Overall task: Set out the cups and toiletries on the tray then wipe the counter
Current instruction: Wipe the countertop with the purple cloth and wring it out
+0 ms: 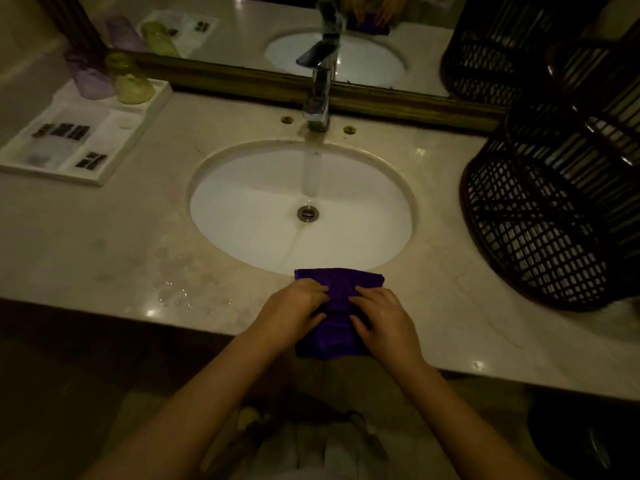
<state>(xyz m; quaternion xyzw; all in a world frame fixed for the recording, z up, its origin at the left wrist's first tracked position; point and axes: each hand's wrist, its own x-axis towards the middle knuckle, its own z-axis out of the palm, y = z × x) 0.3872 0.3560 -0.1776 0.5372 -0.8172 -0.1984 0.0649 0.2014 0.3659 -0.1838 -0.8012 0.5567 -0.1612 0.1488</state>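
Both hands are closed on a purple cloth (337,306) that is spread on the front edge of the counter (104,237), just before the sink (242,216). The left hand (294,313) is pressed on the cloth's left side and the right hand (381,320) on its right, fingers curled into the fabric. Water is seen running from the tap (320,88) into the sink. Water drops (183,289) are scattered on the counter left of the cloth. At the far left a white tray (104,174) is set, with a purple cup (91,79) and a green cup (131,83) at its back and toiletry packets (62,130) laid flat. A dark wicker basket (554,202) is placed at the right.
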